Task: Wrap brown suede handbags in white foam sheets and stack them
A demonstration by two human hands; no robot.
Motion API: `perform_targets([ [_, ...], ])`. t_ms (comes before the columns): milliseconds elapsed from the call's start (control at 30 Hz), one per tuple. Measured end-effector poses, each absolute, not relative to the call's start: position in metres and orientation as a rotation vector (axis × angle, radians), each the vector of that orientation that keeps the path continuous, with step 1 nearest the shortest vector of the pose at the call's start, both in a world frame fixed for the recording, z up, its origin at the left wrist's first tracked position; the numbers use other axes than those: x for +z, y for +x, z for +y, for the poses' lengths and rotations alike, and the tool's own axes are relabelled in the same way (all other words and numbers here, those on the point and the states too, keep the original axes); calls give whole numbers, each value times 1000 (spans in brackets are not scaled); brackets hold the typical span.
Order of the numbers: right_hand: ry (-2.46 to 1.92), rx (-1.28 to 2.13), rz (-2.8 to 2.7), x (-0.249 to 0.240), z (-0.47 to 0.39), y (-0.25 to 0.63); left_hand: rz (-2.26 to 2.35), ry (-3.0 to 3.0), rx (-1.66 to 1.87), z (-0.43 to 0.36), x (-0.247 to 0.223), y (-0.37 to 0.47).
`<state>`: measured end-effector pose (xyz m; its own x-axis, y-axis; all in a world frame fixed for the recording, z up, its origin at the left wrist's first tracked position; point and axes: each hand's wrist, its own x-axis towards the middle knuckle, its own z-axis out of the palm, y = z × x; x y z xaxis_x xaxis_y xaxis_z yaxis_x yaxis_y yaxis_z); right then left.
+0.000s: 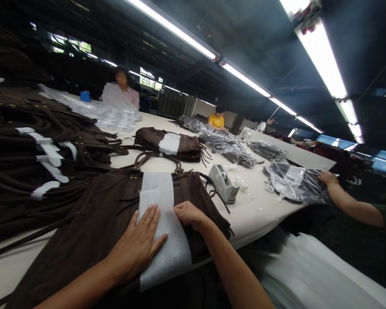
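Observation:
A dark brown fabric bag (pixel 106 210) with rounded handles lies flat in front of me on the table. Across its middle runs a white foam sheet (pixel 157 189), hanging down past the bag's near edge. My left hand (pixel 141 238) rests flat on this sheet, fingers stretched out and thumb apart. At the sheet's right edge, my right hand (pixel 188 214) is closed in a pinch, its fingertips on the sheet's border. Just behind the bag stands a grey tape dispenser (pixel 223 182). Another brown bag (pixel 144 139), folded, has a white band (pixel 170 143) round it.
Brown bags (pixel 51 141) are piled at the left. Clear plastic sleeves (pixel 122 111) and a blue object (pixel 85 96) lie farther back. Plastic-wrapped bags (pixel 225 146) line the pale table (pixel 257 210). At right, a co-worker's hand (pixel 328 178) touches a wrapped bag (pixel 297 182). White sheets (pixel 309 266) hang below.

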<state>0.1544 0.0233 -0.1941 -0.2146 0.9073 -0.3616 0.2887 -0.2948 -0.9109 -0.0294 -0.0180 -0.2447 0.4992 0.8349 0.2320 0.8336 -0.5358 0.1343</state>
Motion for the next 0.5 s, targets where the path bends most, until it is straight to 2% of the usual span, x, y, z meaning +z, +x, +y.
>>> perform_targets([
  [100,-1625,1375,-1433,-198,21,156,1520,2715,397,-20,-242,-28],
  [300,-1733,795,-1729,-202,20,162,1489,2702,370,-21,-236,-27],
  [500,-1763,950,-1658,-213,19,171,1506,2659,286,-21,-231,-26],
])
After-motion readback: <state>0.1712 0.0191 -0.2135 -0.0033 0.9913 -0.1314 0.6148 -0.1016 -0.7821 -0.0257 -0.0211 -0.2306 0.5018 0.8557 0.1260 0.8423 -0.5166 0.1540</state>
